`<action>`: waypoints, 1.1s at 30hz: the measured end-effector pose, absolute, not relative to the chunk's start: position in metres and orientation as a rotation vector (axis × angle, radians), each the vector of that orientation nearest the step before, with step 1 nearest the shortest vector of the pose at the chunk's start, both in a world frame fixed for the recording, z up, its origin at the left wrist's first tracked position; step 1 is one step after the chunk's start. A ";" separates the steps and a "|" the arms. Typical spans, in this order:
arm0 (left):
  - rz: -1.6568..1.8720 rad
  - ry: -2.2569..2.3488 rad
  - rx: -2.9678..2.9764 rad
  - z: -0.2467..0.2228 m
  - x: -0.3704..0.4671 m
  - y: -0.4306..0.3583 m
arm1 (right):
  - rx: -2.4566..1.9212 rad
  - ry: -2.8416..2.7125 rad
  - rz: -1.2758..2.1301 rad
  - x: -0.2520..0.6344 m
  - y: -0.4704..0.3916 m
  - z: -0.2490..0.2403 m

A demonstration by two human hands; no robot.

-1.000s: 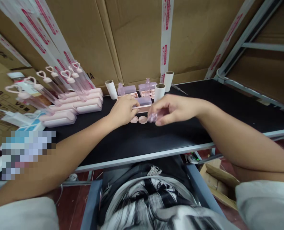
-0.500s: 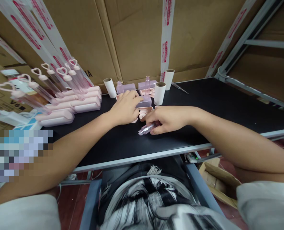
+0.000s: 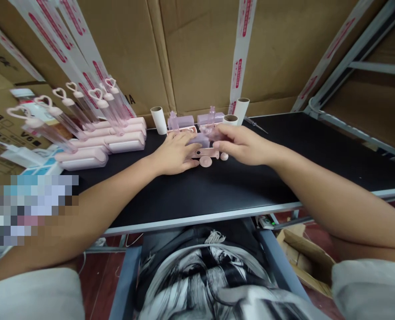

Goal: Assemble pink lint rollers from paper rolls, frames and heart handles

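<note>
My left hand (image 3: 174, 153) lies with fingers spread over the small pink and purple parts at the middle of the black table. Its fingertips reach a translucent purple box-like part (image 3: 202, 140). My right hand (image 3: 242, 143) pinches a small clear purplish tube-like piece (image 3: 209, 132) above that part; the fingers partly hide it. Just in front lies a pink piece with a dark round hole (image 3: 205, 153). Nearer to me are a round pink disc (image 3: 205, 162) and a smaller pink knob (image 3: 224, 156). Behind my hands stand more purple parts (image 3: 211, 117) with pink trays.
White cardboard tubes (image 3: 158, 120) stand at the back, one partly behind my right hand. To the left, several pink cases (image 3: 125, 142) bear clear tubes with heart-shaped tops (image 3: 60, 95). A thin pointed tool (image 3: 255, 124) lies at the back right, before the cardboard wall (image 3: 197, 53).
My right hand has moved away from me and slightly right, lifting the clear purplish piece over the purple part. The pink disc and knob now show. The view has shifted slightly.
</note>
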State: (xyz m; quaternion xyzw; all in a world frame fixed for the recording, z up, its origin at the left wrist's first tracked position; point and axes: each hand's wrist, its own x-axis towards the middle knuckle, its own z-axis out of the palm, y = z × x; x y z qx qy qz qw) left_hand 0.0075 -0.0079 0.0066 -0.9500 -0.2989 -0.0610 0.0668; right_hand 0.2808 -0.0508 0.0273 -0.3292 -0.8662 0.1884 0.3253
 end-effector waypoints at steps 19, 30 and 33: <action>-1.317 -0.878 -3.039 0.030 0.024 -0.029 | -1.069 -2.187 0.488 0.246 -0.049 0.008; -1.532 -1.313 -2.917 0.029 0.013 -0.025 | -1.646 -2.311 0.114 0.281 -0.053 0.042; -1.540 -1.386 -2.917 0.017 0.006 -0.020 | -1.845 -2.459 0.104 0.287 -0.046 0.038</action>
